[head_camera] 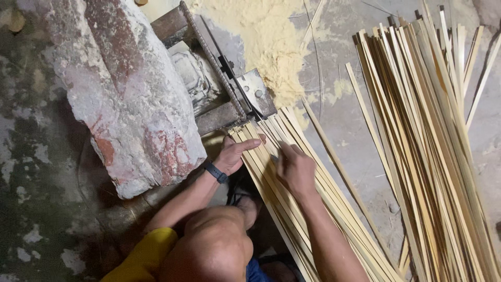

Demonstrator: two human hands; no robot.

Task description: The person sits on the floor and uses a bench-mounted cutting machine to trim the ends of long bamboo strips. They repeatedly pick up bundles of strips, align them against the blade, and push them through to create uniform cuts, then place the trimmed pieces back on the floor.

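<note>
Fingers of both hands press flat on a bundle of bamboo strips (292, 198) at the cutting machine (229, 89).
Left hand (237, 152) and right hand (295, 168) lie open, gripping nothing; a larger pile (433, 156) lies apart on the floor beside sawdust (271, 42), seemingly midway.

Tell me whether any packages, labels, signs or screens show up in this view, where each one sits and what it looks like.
None in view: no package, label, sign or screen.
Closest thing: a dark wristband on the left hand, with no readable face showing.
Both hands, the right hand too, rest on pale bamboo strips beside a small metal machine.
</note>
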